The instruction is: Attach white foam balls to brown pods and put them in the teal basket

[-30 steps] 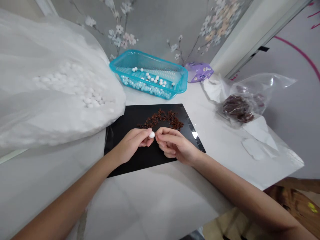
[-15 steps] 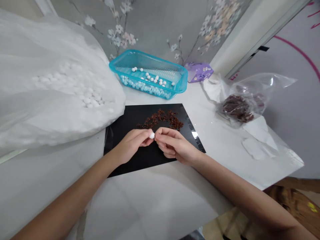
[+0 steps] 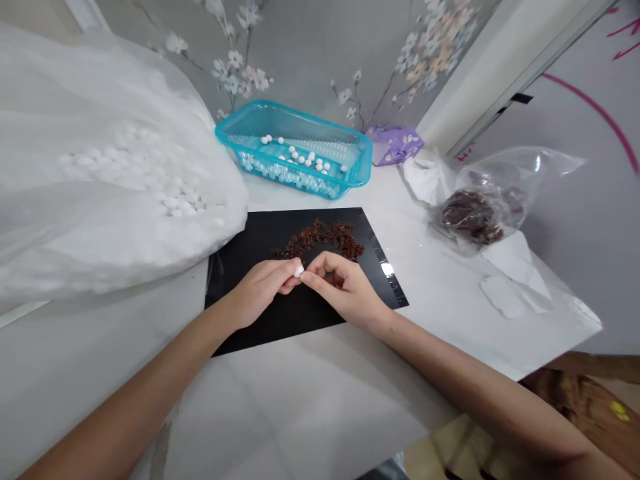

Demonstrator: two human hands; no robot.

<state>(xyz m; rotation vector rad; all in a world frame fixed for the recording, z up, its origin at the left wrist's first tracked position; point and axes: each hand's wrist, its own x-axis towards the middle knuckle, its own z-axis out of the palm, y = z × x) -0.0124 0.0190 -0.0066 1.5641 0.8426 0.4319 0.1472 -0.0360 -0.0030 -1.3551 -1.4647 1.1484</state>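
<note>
Between the thumb and fingers of my left hand (image 3: 265,283) is a small white ball (image 3: 299,271). My right hand (image 3: 345,287) has its thumb and forefinger brought together right against the ball's right side; whatever lies in that pinch is too small to make out. Both hands are over a black mat (image 3: 280,327) on the white table. Just beyond my fingers, a loose heap of small reddish-brown, spiky pieces (image 3: 320,233) is spread across the mat.
A teal plastic basket (image 3: 295,120) at the back holds several white balls. On the left bulges a big white bag (image 3: 100,220) of such balls. Rightward are a purple packet (image 3: 395,143), crumpled white tissue (image 3: 425,177) and a clear bag (image 3: 473,213) of dark brown pieces.
My right thumb and forefinger have moved slightly left onto the ball, and the other right fingers have curled in. The left hand keeps its hold on the ball.
</note>
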